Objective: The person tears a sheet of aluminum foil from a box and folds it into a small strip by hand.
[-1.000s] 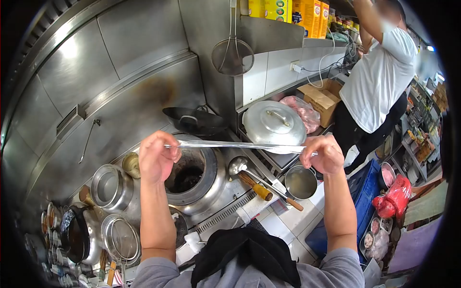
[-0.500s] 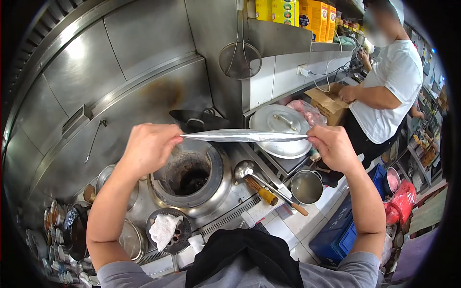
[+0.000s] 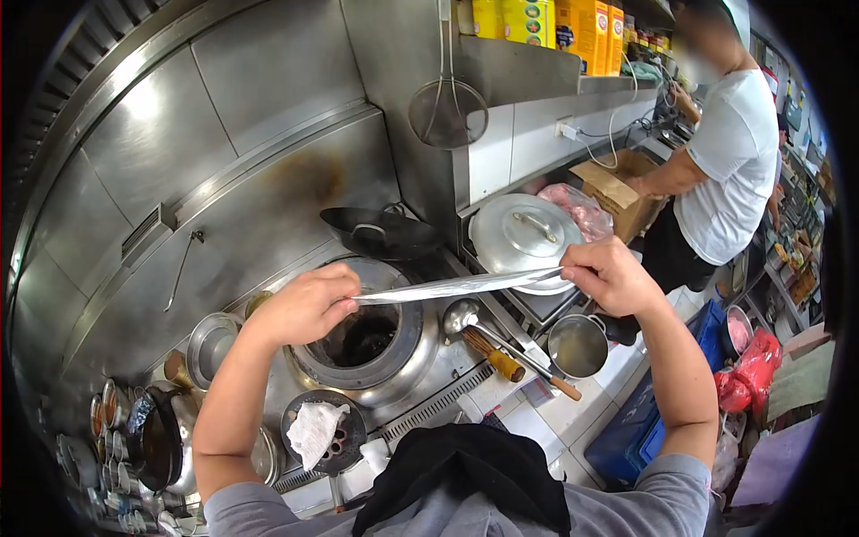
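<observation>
A shiny silvery strip (image 3: 461,285), thin and pulled taut, stretches between my two hands; whether it is clear plastic or foil I cannot tell. My left hand (image 3: 315,302) pinches its left end above the round burner opening (image 3: 365,336) of the stove. At the other end, the fingers of my right hand (image 3: 604,276) are closed on it, in front of the big lidded pot (image 3: 523,233). The right end sits slightly higher than the left. Below the strip lie a steel ladle (image 3: 462,315) and a bamboo brush (image 3: 503,362) with a yellow handle.
A black wok (image 3: 380,234) rests behind the burner. A perforated ladle (image 3: 347,455) with a white cloth (image 3: 316,433) lies near my body. At right are a pot of liquid (image 3: 577,347), a blue crate (image 3: 631,421), and a person (image 3: 729,134) reaching into a cardboard box (image 3: 626,183).
Both hands have lowered, the left more, so the strip now slants up to the right. My view has shifted slightly. The other person has leaned and reaches further into the box.
</observation>
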